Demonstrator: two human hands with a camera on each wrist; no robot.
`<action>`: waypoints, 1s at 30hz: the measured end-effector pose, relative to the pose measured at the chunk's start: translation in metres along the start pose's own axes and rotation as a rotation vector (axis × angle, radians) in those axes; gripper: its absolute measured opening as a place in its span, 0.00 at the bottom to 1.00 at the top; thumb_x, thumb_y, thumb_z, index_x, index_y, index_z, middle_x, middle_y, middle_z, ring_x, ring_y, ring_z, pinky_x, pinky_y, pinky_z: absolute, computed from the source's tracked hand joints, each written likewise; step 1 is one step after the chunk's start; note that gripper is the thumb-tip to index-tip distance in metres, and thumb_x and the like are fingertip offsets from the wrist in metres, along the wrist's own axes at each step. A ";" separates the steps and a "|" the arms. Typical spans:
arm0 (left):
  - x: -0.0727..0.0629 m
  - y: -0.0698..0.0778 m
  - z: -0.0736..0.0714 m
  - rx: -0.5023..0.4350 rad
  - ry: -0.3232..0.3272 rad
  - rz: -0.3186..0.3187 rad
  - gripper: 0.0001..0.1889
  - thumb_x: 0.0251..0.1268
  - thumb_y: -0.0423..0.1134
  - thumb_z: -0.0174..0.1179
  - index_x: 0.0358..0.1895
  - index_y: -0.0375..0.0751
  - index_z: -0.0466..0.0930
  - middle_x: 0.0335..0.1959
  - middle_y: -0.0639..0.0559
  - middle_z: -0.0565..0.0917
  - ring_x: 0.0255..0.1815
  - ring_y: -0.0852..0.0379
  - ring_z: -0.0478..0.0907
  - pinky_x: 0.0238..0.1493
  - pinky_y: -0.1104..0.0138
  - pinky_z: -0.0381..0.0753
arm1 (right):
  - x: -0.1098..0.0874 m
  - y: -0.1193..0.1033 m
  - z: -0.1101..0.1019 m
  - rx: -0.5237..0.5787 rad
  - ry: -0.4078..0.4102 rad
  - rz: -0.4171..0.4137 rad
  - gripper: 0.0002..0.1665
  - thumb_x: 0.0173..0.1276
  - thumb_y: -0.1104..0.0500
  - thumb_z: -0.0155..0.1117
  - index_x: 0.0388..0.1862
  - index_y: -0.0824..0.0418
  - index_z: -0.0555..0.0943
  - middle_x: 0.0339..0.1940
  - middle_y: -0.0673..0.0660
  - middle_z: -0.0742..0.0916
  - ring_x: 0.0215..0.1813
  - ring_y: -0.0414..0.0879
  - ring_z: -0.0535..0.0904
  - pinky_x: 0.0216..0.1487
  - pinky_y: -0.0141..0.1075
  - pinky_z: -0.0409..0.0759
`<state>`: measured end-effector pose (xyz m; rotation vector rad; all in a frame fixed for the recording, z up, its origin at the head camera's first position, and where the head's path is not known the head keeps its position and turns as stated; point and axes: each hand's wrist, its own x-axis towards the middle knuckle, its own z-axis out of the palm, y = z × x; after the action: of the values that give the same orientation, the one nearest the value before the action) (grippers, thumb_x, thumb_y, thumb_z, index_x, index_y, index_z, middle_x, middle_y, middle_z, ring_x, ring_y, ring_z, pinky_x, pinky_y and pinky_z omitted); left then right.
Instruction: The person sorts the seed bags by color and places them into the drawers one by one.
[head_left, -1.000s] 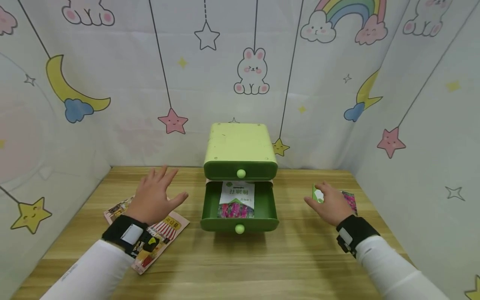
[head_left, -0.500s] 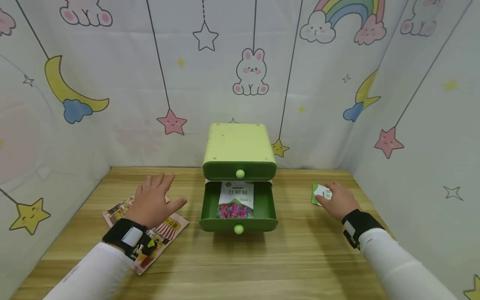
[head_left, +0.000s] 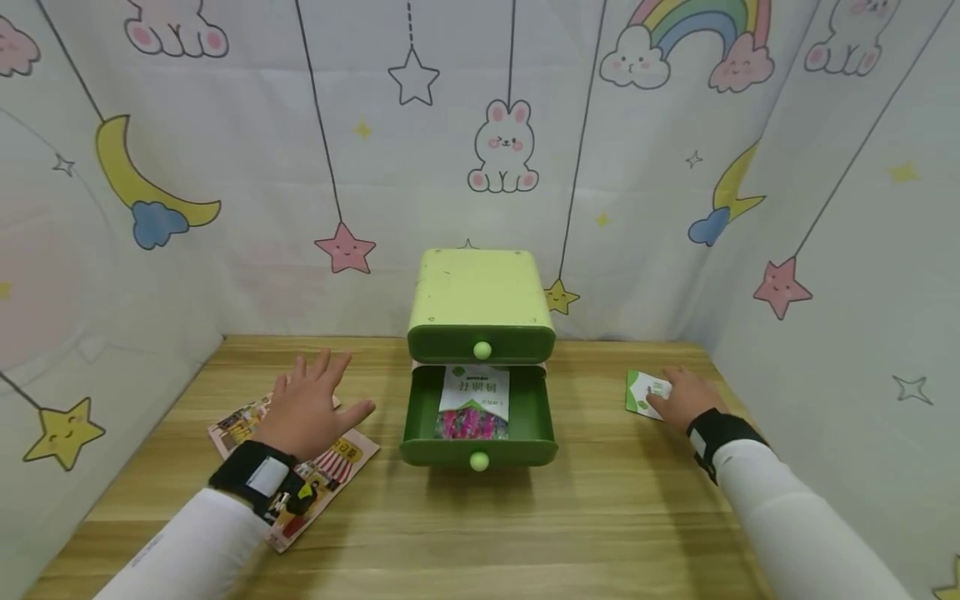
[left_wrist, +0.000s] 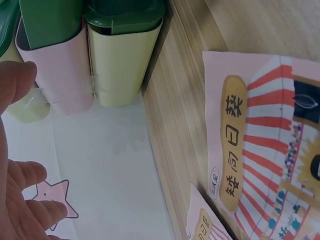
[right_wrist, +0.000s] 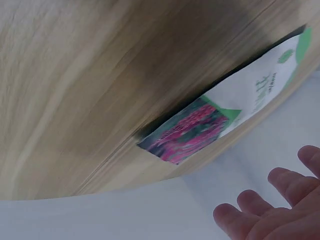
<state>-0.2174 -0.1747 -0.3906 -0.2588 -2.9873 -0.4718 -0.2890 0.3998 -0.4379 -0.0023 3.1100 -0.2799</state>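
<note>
My left hand (head_left: pixel 303 408) hovers with spread fingers over pink seed packets (head_left: pixel 337 462), touching none of them. In the left wrist view, one pink packet (left_wrist: pixel 265 145) with a striped awning print lies near the fingers (left_wrist: pixel 42 212). On the right side of the table, my right hand (head_left: pixel 690 396) is over a white and green seed packet (head_left: pixel 645 393), covering part of it. The right wrist view shows that packet (right_wrist: pixel 250 90), with pink flowers printed on it, flat on the wood and apart from the visible fingers (right_wrist: pixel 285 182).
A small green drawer cabinet (head_left: pixel 480 287) stands in the middle. Its lower drawer (head_left: pixel 536 408) is pulled out and holds a similar flower packet (head_left: pixel 474 400). Printed cloth walls (head_left: pixel 262 275) enclose the table's back and sides.
My right hand has moved to the right over the white and green packet, hiding its flower end and showing more of its white end. The left hand has hardly moved.
</note>
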 end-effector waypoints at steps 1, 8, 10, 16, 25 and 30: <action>0.000 0.000 0.000 -0.002 0.003 0.000 0.51 0.72 0.73 0.54 0.85 0.42 0.55 0.84 0.27 0.53 0.82 0.17 0.41 0.76 0.22 0.41 | 0.001 0.001 0.000 -0.005 -0.009 0.003 0.44 0.78 0.45 0.59 0.76 0.79 0.66 0.76 0.82 0.68 0.78 0.79 0.61 0.78 0.71 0.59; 0.001 -0.001 0.002 -0.004 -0.001 -0.004 0.51 0.72 0.73 0.54 0.85 0.41 0.55 0.84 0.26 0.53 0.82 0.17 0.41 0.76 0.22 0.40 | 0.001 0.000 0.002 -0.013 -0.060 0.023 0.45 0.78 0.47 0.58 0.77 0.81 0.62 0.76 0.84 0.67 0.78 0.79 0.62 0.79 0.70 0.58; 0.001 0.000 0.002 -0.004 0.001 -0.003 0.51 0.72 0.73 0.55 0.85 0.41 0.56 0.84 0.26 0.54 0.82 0.17 0.41 0.76 0.22 0.40 | 0.002 0.001 0.002 -0.008 -0.077 0.026 0.45 0.78 0.47 0.58 0.77 0.81 0.61 0.76 0.84 0.65 0.79 0.79 0.60 0.80 0.70 0.55; 0.000 0.000 0.002 -0.005 0.004 -0.001 0.50 0.72 0.72 0.55 0.85 0.42 0.55 0.84 0.27 0.53 0.83 0.17 0.41 0.75 0.21 0.40 | 0.003 -0.001 0.001 -0.028 -0.117 0.020 0.44 0.79 0.47 0.58 0.77 0.79 0.62 0.76 0.83 0.67 0.78 0.79 0.62 0.80 0.70 0.56; -0.001 0.001 0.003 -0.008 0.011 -0.007 0.49 0.72 0.70 0.57 0.85 0.42 0.56 0.84 0.26 0.54 0.82 0.16 0.42 0.76 0.22 0.41 | 0.009 0.008 0.019 -0.111 -0.179 0.028 0.44 0.78 0.41 0.56 0.77 0.73 0.67 0.75 0.83 0.69 0.73 0.84 0.65 0.72 0.75 0.64; -0.001 0.002 0.002 -0.010 0.006 -0.005 0.49 0.72 0.69 0.58 0.85 0.41 0.56 0.84 0.26 0.54 0.82 0.16 0.42 0.75 0.22 0.42 | 0.004 0.002 0.017 -0.107 -0.174 -0.010 0.42 0.77 0.45 0.58 0.74 0.77 0.69 0.72 0.84 0.72 0.72 0.82 0.68 0.70 0.74 0.68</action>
<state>-0.2163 -0.1727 -0.3921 -0.2499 -2.9809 -0.4867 -0.2923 0.3992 -0.4546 -0.0408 2.9480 -0.1059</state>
